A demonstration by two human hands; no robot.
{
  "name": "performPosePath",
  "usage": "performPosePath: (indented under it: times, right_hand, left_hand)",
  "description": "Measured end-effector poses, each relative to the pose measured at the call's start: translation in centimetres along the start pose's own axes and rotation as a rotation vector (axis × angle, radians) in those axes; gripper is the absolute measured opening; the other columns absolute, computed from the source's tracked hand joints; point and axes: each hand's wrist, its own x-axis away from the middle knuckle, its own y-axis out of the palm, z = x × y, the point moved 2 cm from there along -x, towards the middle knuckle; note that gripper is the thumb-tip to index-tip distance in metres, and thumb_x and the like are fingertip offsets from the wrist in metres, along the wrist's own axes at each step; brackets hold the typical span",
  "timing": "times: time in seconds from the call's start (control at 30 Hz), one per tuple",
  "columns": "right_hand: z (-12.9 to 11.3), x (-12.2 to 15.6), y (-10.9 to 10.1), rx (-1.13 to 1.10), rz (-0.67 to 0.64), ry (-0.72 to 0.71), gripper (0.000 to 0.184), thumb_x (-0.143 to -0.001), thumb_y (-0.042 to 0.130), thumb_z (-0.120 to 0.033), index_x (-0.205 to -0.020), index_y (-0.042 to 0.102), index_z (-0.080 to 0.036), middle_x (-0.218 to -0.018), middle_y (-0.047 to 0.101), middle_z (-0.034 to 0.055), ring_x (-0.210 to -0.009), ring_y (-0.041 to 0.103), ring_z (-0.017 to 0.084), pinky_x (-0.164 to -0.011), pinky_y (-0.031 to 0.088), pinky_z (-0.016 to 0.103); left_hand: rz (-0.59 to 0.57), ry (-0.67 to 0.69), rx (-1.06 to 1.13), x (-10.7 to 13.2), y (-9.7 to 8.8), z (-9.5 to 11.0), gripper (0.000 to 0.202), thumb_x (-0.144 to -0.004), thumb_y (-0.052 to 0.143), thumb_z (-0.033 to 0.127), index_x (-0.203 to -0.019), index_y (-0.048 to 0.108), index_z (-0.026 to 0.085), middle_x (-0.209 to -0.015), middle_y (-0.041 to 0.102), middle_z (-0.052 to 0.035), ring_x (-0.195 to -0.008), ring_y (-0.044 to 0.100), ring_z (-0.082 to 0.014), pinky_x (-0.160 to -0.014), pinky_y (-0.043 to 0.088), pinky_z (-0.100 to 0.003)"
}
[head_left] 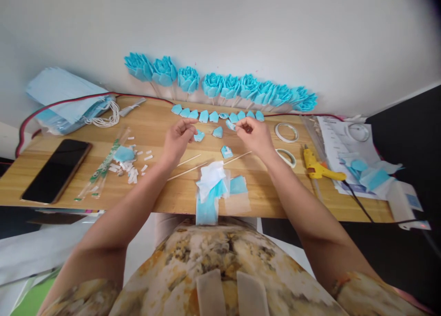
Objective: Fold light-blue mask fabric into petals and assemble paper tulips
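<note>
My left hand (179, 136) is closed in a pinch, its thumb and forefinger at the edge of a small blue fabric petal (199, 136). My right hand (254, 133) pinches another blue petal (230, 124), partly whitish, just below a row of cut petals (204, 116). Between the hands lies a loose petal (217, 132). Nearer to me is a petal with a white patch (226, 152). Thin wooden sticks (188, 170) rest below the hands. White and blue fabric pieces (211, 180) lie at the table's front edge, one hanging over it.
Blue fabric roses on sticks (188, 79) lean along the wall. Left are blue sheets (69, 95), white cords (106, 116), a phone (57, 170) and white scraps (132, 173). Right are tape rolls (286, 132), a yellow glue gun (319, 166) with a cable, and papers (339, 141).
</note>
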Motion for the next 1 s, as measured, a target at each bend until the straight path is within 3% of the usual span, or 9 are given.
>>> performPosePath:
  times: [0.13,0.27,0.43,0.53,0.63,0.8,1.0]
  right_hand:
    - [-1.6,0.7,0.9,-0.674,-0.137,0.193,0.026,-0.072,0.074,-0.045,-0.080,0.063,-0.023,-0.071,0.060,-0.0025,-0.064,0.052,0.012,-0.065,0.045,0.029]
    - [-2.7,1.5,2.9,-0.886,-0.231,0.288,0.036,-0.062,0.084,-0.047,-0.079,0.065,-0.022,-0.069,0.060,-0.0041,-0.063,0.052,0.009,-0.062,0.044,0.024]
    - [-2.4,1.9,4.2,-0.811,-0.277,0.259,0.026,-0.069,0.080,-0.043,-0.079,0.071,-0.021,-0.072,0.065,-0.0024,-0.065,0.056,0.010,-0.065,0.047,0.026]
    - [-1.9,1.6,3.7,-0.661,-0.277,0.169,0.025,-0.076,0.075,-0.038,-0.095,0.076,-0.022,-0.088,0.074,0.0013,-0.080,0.065,0.014,-0.079,0.051,0.030]
    - [-1.6,1.2,3.0,-0.561,-0.287,0.042,0.034,-0.085,0.067,-0.040,-0.114,0.075,-0.024,-0.104,0.077,0.0029,-0.096,0.069,0.018,-0.090,0.053,0.036]
    - [-2.4,1.2,2.9,-0.439,-0.436,-0.085,0.036,-0.087,0.066,-0.037,-0.120,0.071,-0.022,-0.091,0.073,0.0013,-0.079,0.065,0.015,-0.071,0.051,0.030]
    - [-2.8,2.0,3.8,-0.484,-0.378,-0.098,0.040,-0.083,0.065,-0.025,-0.123,0.067,-0.023,-0.083,0.066,-0.0016,-0.074,0.060,0.014,-0.069,0.048,0.029]
  left_hand:
    - [-0.155,-0.098,-0.015,0.5,0.8,0.1,0.031,-0.076,0.076,0.039,-0.097,0.073,0.017,-0.075,0.067,-0.0003,-0.063,0.055,-0.0096,-0.062,0.046,-0.023]
    - [-0.311,-0.131,0.011,0.8,1.5,0.2,0.044,-0.074,0.078,0.058,-0.083,0.071,0.016,-0.073,0.065,-0.0010,-0.065,0.055,-0.0104,-0.063,0.047,-0.024]
    - [-0.240,-0.148,0.045,0.6,1.1,0.2,0.041,-0.072,0.078,0.054,-0.068,0.064,0.016,-0.067,0.060,-0.0002,-0.061,0.051,-0.0095,-0.062,0.044,-0.025]
    - [-0.218,-0.162,0.002,0.6,0.9,0.4,0.035,-0.071,0.077,0.049,-0.068,0.062,0.017,-0.067,0.061,-0.0002,-0.061,0.050,-0.0097,-0.062,0.042,-0.025]
    - [-0.270,-0.162,-0.099,0.7,1.0,0.4,0.033,-0.071,0.074,0.047,-0.067,0.060,0.017,-0.060,0.056,0.0019,-0.056,0.045,-0.0090,-0.056,0.035,-0.024]
    - [-0.338,-0.122,-0.224,0.8,1.2,0.2,0.034,-0.074,0.072,0.048,-0.068,0.062,0.016,-0.060,0.054,0.0029,-0.056,0.042,-0.0085,-0.054,0.028,-0.024]
    - [-0.307,-0.118,-0.084,0.7,1.1,0.2,0.048,-0.077,0.072,0.062,-0.071,0.062,0.016,-0.064,0.060,-0.0005,-0.060,0.050,-0.0100,-0.060,0.041,-0.024]
